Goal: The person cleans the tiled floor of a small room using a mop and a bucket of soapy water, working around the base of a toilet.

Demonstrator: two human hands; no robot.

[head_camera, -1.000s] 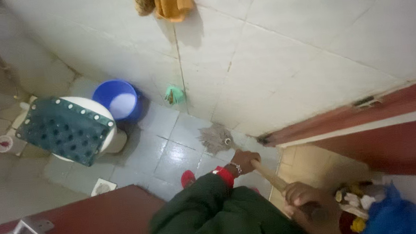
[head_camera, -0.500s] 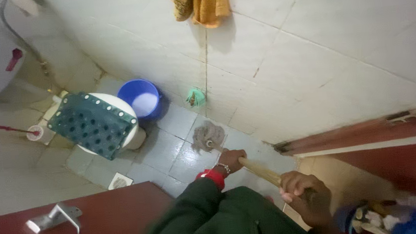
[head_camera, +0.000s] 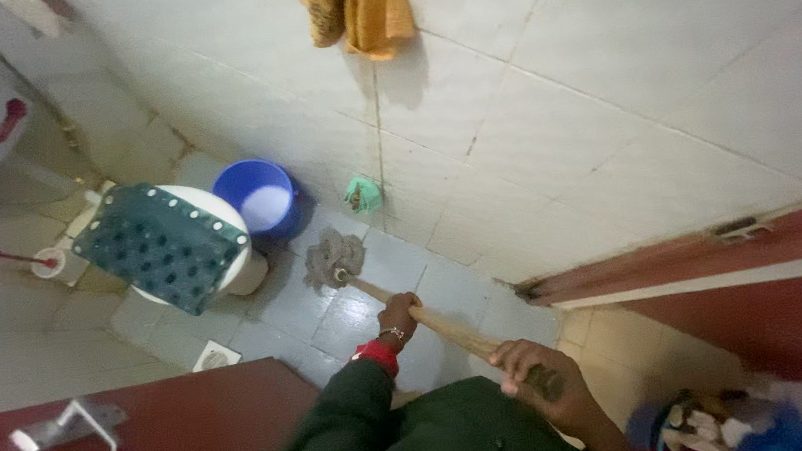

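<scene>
Both hands clamp the long wooden mop handle (head_camera: 428, 318): left hand (head_camera: 399, 315) farther, right hand (head_camera: 540, 383) nearer. Its grey stringy mop head (head_camera: 331, 259) rests on the tiled floor (head_camera: 332, 323) near the blue plastic bucket (head_camera: 259, 199).

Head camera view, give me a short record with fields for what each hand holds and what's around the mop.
place: tiled bathroom floor
left hand: grips the wooden mop handle lower down
right hand: grips the handle's upper end
mop head: grey, on the floor tiles
near the mop head: blue bucket, green object by the wall
toilet: lid under a dark green cover
wall: orange cloth hanging
</scene>
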